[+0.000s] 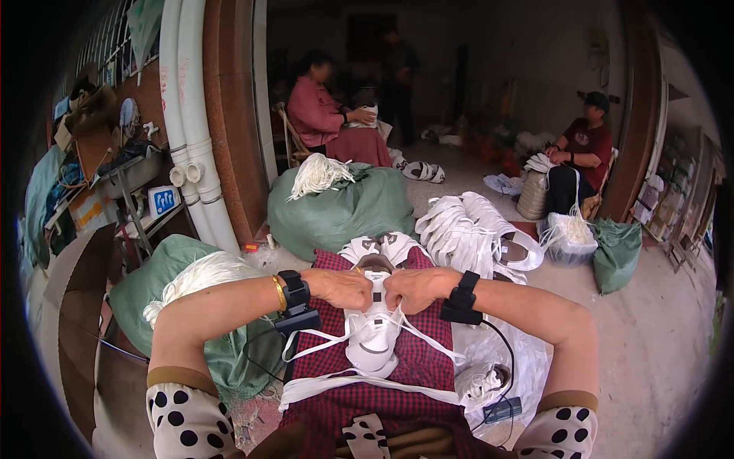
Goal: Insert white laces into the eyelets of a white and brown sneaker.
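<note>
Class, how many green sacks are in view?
3 green sacks: one at left, one at upper centre, and one at right. More may be hidden indoors.

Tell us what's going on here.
The person's left hand and right hand work at a white shoe on a red checked cloth; what they pinch is hidden. White laces trail loose on either side. More shoes lie heaped ahead to the right. Beyond, a seated person in pink and another in dark red hold white things.

Shoe (372,353) sits over the lap (430,348), between the fingers (395,288). Beyond the fingers, slightly left: sack (348,214), laces (319,176) on top. Beyond, to the right: shoe pile (460,233). Left of the fingers: second sack (136,284).
</note>
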The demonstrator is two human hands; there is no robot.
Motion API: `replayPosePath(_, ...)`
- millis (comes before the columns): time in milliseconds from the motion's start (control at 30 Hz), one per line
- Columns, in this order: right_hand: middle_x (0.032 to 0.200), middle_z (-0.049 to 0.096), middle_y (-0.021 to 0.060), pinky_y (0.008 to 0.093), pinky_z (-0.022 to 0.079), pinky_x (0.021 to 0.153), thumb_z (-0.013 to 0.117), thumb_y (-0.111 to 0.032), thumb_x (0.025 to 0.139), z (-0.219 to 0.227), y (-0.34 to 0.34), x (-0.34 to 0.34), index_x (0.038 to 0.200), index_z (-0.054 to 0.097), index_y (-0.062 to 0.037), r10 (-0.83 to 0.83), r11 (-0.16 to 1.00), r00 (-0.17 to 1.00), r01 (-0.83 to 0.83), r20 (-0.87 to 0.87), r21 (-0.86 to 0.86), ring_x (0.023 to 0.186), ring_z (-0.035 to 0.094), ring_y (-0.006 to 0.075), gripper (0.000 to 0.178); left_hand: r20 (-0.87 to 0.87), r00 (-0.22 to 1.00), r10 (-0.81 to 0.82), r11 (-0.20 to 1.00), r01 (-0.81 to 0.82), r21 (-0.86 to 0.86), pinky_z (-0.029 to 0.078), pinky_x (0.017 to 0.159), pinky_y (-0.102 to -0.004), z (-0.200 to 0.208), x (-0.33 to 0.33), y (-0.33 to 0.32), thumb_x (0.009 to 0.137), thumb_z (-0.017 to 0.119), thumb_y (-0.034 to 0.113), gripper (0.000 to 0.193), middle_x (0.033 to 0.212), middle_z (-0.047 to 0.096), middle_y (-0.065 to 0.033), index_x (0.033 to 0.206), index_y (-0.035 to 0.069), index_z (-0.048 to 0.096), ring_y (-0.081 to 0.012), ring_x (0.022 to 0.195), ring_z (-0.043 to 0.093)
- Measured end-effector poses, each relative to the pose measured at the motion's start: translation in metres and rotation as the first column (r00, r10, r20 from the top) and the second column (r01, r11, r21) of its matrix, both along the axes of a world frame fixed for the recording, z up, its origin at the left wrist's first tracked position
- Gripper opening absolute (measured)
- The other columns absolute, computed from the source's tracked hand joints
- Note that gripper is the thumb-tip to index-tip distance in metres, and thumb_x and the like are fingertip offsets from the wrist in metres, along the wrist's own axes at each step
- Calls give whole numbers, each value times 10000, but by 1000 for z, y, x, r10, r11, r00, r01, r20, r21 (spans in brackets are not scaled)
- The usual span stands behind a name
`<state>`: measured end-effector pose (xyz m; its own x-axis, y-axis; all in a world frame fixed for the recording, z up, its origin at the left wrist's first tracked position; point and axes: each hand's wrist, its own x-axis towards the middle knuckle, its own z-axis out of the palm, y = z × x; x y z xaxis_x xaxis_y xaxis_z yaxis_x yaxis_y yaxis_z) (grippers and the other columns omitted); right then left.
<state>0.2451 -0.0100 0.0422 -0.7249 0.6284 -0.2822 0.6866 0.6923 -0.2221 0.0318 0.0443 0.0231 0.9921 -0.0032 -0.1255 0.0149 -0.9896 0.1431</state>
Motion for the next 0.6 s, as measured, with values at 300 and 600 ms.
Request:
replayPosePath(300, 675, 649, 124, 402, 465, 591, 665, -214, 833, 7, -12, -13, 731, 684, 0, -207, 978, 978, 207, -24, -34, 635, 608, 245, 237, 31, 809, 587, 807, -581, -109, 536, 691, -455, 6, 14, -39, 680, 631, 158, 173, 736, 678, -203, 715, 11, 716, -377, 713, 664)
replayPosePath(600, 856, 637, -48, 199, 411, 626, 626, -351, 998, -29, -26, 25, 946, 715, -56, -538, 828, -6, 186, -843, -530, 684, 479, 52, 312, 237, 620, 748, 458, -224, -860, 452, 553, -216, 5, 3, -65, 1040, 534, 274, 240, 805, 628, -13, 1021, 43, 592, -57, 623, 551)
